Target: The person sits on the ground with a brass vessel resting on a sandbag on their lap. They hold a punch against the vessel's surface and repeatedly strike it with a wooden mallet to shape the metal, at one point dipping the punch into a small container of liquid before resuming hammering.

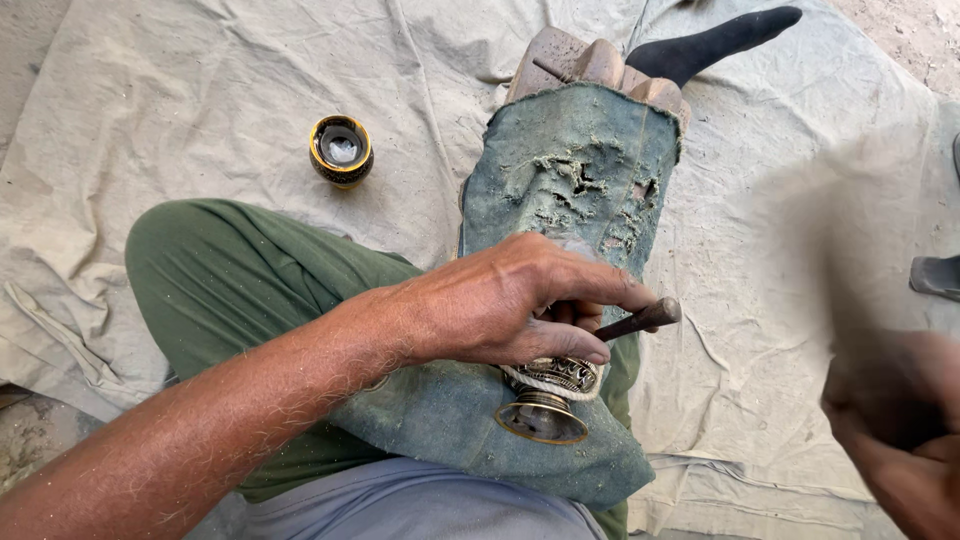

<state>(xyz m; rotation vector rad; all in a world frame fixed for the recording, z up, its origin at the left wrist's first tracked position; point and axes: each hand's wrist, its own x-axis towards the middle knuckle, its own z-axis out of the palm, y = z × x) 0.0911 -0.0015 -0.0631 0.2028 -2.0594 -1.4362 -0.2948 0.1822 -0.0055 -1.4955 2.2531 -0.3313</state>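
**Brass piece pinned on a padded block for punch work**

A small engraved brass vessel (550, 390) lies on its side on a worn blue-green pad (570, 190), its round foot turned toward the person. The pad drapes a wooden block (580, 60) that runs along the person's lap, so the metal rests on something soft over something solid; the torn, pitted cloth farther up the pad suggests it takes blows often.

The left hand (510, 300) lies over the vessel, fingers closed around a slim dark metal punch (640, 320), pressing the piece down while the tool slants toward its patterned band. Holding both at once likely keeps the round body from rolling.

Right of the vessel, the right hand (895, 430) is a blur at the frame's edge; whether it grips anything cannot be told.

Left of and beyond the vessel, a small black gold-rimmed cup (341, 150) stands on the pale ground cloth (200, 100). A dark-socked foot (715, 45) rests past the block.
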